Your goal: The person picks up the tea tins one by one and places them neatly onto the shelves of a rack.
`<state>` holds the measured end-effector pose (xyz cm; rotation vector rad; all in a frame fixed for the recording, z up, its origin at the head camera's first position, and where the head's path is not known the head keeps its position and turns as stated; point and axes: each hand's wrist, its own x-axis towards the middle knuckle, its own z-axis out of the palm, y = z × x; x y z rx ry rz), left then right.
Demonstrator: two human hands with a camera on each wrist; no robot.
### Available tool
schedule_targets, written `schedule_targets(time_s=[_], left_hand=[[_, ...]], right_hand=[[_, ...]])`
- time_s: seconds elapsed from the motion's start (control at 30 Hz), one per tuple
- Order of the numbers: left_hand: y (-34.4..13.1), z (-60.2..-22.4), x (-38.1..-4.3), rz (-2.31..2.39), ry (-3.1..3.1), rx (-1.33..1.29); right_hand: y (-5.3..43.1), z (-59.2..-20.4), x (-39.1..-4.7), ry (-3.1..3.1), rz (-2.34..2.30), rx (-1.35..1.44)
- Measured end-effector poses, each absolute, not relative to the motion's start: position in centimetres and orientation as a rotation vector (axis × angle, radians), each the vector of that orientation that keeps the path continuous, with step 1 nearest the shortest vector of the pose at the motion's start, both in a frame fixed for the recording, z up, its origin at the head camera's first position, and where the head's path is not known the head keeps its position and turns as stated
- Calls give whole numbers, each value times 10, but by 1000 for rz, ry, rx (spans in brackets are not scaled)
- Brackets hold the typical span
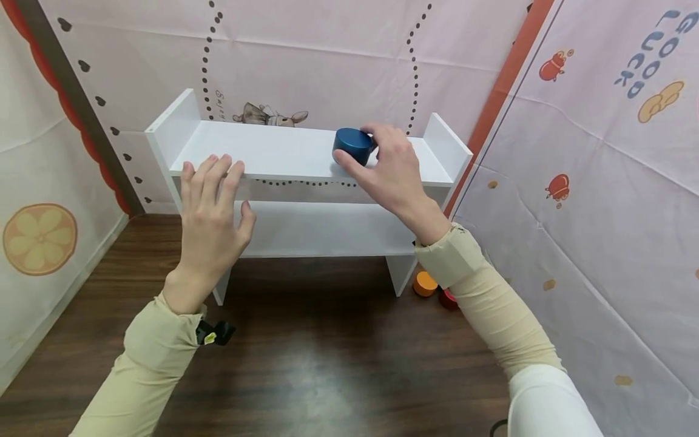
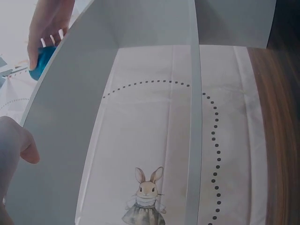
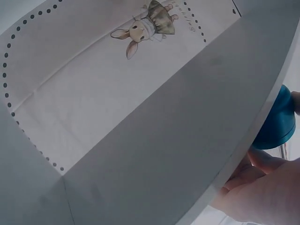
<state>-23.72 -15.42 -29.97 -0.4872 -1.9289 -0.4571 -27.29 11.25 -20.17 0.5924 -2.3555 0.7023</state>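
Observation:
A short, round blue tin [image 1: 354, 143] is at the upper board [image 1: 273, 145] of a white shelf, right of its middle. My right hand [image 1: 390, 173] holds it from the right, thumb at the front and fingers behind. In the right wrist view the blue tin [image 3: 277, 123] shows past the board's edge, partly hidden by it. My left hand [image 1: 210, 215] holds nothing; its fingers are spread and extended, with the fingertips overlapping the upper board's front edge near the left end.
Below is the white lower board [image 1: 322, 227]. An orange round tin [image 1: 424, 284] and a red one [image 1: 448, 299] sit on the dark wooden floor [image 1: 311, 364] by the shelf's right leg. Printed cloths hang behind and on both sides.

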Motion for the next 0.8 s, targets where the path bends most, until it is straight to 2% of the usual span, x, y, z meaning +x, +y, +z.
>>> schedule_targets(time_s=[0.47,0.8], left_hand=[[-152,-300,-238,-487,-1915,-481],[-152,-301,-239,-487,-1923,-470]], right_hand=[[104,-205,-274,-2448,503,543],[129,-212,-250,-2160,626,598]])
